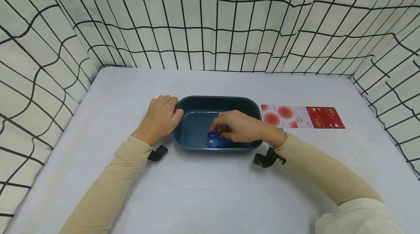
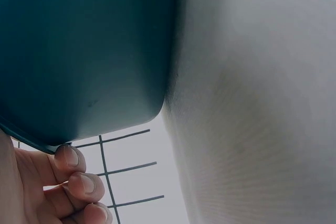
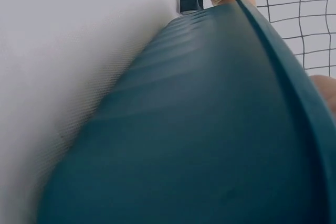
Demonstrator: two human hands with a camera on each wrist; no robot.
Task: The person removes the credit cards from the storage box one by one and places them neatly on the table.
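A dark teal plastic tub with rounded corners stands on the white table. My left hand grips its left rim; in the left wrist view the curled fingers show at the rim, beside the tub's outer wall. Reaching in over the right side, my right hand pinches a blue bank card with a chip, low in the tub near the front wall. Part of the card is hidden behind the thumb. The right wrist view mostly shows the tub's outer wall, with only a sliver of that hand past the rim.
Right of the tub lie a pink card with red circles and red VIP cards, set in a row. A light blue item peeks out under the right wrist. Black grid netting over white walls surrounds the table.
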